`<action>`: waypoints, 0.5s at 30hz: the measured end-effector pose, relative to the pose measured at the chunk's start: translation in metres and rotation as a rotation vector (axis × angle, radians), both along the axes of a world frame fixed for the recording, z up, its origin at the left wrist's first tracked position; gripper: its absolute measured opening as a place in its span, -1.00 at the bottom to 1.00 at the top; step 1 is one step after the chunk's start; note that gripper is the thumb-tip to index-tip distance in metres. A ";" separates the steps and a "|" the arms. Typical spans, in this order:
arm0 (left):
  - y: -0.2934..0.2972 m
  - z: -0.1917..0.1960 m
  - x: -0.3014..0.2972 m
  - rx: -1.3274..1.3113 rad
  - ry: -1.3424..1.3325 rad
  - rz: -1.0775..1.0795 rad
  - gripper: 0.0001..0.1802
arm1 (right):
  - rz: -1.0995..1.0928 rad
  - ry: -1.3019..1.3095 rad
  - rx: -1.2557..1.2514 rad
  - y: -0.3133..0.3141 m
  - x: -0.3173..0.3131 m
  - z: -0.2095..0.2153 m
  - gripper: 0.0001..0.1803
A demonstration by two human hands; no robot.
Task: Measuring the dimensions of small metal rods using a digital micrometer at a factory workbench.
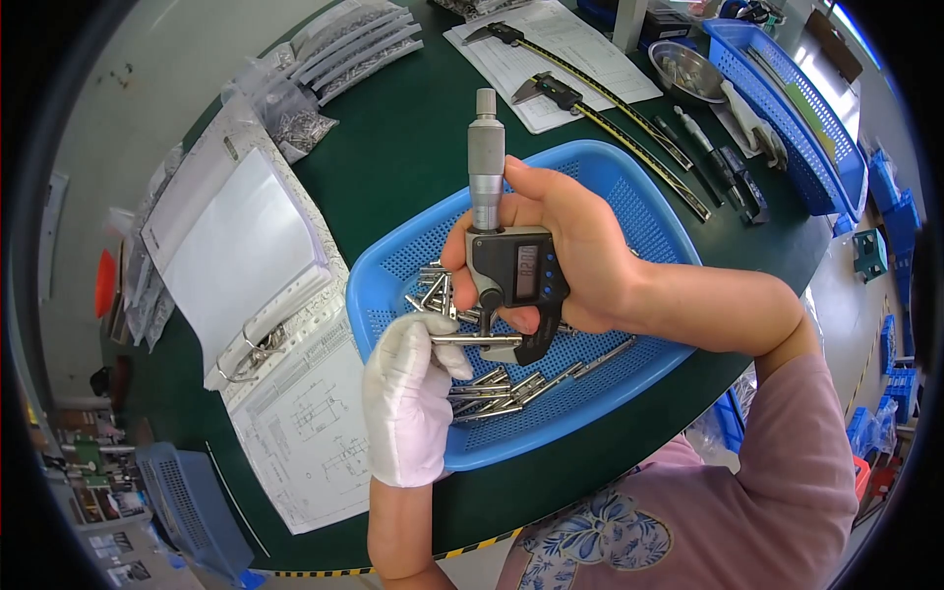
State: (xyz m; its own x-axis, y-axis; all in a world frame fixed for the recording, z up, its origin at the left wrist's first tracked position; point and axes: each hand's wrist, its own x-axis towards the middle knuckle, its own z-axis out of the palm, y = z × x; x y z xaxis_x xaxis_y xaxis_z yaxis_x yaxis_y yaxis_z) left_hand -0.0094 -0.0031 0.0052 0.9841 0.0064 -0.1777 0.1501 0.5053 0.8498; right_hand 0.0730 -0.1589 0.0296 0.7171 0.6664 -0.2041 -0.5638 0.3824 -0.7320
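Observation:
My right hand (580,236), bare, is wrapped round a digital micrometer (490,251) held upright, its thimble pointing away from me and its small screen facing up. In a white glove, my left hand (408,393) pinches a thin metal pin (477,340). The pin lies crosswise between the micrometer's measuring faces, near the bottom of its frame. Beneath both hands sits a blue perforated plastic basket (521,442). Loose steel pins (506,391) lie in it, several in a bunch by my left hand; others are partly hidden behind the micrometer.
An open ring binder (246,246) with a drawing sheet (310,423) lies left of the basket. Bags of small metal parts (354,54) are at the far left. Two digital calipers (590,98) rest on papers beyond; a metal bowl (685,74) and another blue basket (787,118) stand far right.

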 end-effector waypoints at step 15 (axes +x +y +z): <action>-0.001 0.002 -0.001 -0.015 0.018 0.021 -0.78 | 0.004 -0.093 -0.112 0.001 0.001 0.001 -0.35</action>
State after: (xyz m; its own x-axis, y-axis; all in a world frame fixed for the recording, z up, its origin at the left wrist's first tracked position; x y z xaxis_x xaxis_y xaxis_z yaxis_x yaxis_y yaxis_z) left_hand -0.0104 -0.0041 0.0073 0.9804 0.0243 -0.1953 0.1543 0.5210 0.8395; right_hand 0.0737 -0.1582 0.0302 0.7337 0.6461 -0.2102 -0.4927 0.2929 -0.8194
